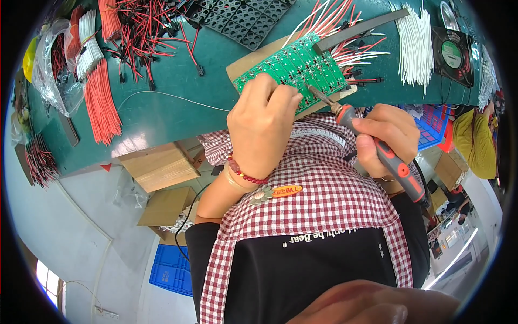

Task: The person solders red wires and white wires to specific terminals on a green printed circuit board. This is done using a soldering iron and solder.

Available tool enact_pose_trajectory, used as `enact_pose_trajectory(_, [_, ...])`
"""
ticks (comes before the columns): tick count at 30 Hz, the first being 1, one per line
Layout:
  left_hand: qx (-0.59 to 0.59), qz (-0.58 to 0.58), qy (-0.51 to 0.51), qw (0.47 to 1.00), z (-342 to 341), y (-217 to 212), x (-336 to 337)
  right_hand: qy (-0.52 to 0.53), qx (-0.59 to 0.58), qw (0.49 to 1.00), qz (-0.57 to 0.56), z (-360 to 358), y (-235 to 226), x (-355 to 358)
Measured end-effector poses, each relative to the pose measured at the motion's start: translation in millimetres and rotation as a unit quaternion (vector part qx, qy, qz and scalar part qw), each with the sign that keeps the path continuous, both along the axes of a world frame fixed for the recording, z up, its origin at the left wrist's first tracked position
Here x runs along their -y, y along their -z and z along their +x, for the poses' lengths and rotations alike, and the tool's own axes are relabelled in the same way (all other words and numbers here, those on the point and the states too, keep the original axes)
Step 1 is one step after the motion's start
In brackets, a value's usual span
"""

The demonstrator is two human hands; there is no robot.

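A green circuit board panel (pixel 302 62) lies on a wooden board (pixel 251 60) at the edge of a green-topped table (pixel 178 108). My left hand (pixel 261 127), with a red bead bracelet on the wrist, rests curled on the panel's near edge. A thin grey wire (pixel 167 96) runs across the table into this hand. My right hand (pixel 386 135) grips a soldering iron (pixel 399 167) with a grey and orange handle. The iron's tip touches the panel just right of my left fingers. Red and white leads stick out from the panel's far side.
Bundles of red wires (pixel 100 100) and white wires (pixel 415 46) lie on the table, with a black grid tray (pixel 237 19), a black bar (pixel 359 29) and a small fan (pixel 453 54). Below are cardboard boxes (pixel 159 167) and blue crates (pixel 172 270). A person in yellow (pixel 475 140) is at the right.
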State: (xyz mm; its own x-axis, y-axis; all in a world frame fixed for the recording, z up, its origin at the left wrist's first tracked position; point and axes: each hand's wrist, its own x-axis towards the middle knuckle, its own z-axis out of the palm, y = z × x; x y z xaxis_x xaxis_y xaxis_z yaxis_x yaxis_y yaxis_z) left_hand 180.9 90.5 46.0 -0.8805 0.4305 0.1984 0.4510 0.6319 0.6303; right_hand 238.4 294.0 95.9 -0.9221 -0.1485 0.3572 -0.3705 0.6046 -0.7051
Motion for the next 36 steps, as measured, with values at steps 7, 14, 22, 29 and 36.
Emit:
enact_pose_trajectory(7, [0.052,0.051,-0.038,0.997,-3.3,-1.0,15.5,0.029,-0.011,0.999,-0.031,3.2,4.1,0.3])
enact_pose_trajectory(14, [0.026,0.037,-0.042,0.998,-3.6,-1.1,17.6,0.018,-0.002,0.999,-0.047,-2.4,10.9,14.5])
enact_pose_trajectory(22, [0.010,-0.001,-0.042,0.999,-3.3,2.7,13.3,0.020,-0.014,1.000,-0.015,2.0,14.4,21.2])
enact_pose_trajectory(29, [0.029,0.032,-0.029,0.999,-5.0,-4.1,8.3,0.025,-0.054,0.998,0.010,5.3,12.6,25.2])
enact_pose_trajectory(36, [0.025,0.040,-0.030,0.998,-0.3,-3.8,15.5,0.035,-0.040,0.998,-0.018,5.8,13.0,14.7])
